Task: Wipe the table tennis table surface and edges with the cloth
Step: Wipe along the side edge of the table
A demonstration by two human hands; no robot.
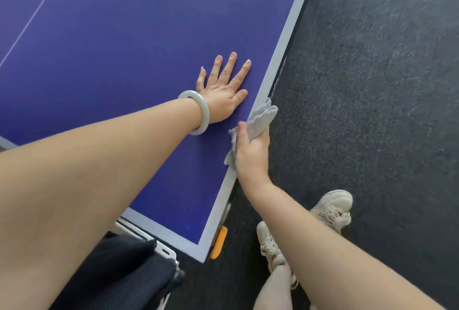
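At the table [124, 36] edge, right hand [250, 153] grips the cloth [260, 118].

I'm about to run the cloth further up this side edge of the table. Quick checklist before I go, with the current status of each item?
1. Cloth gripped by the right hand: ok.
2. Cloth in contact with the side edge: ok, it drapes over the rim.
3. Left hand flat on the blue surface, apart from the cloth: ok.
4. Edge ahead free of objects: ok, as far as the view shows.
5. Cloth clean and damp enough: cannot tell.
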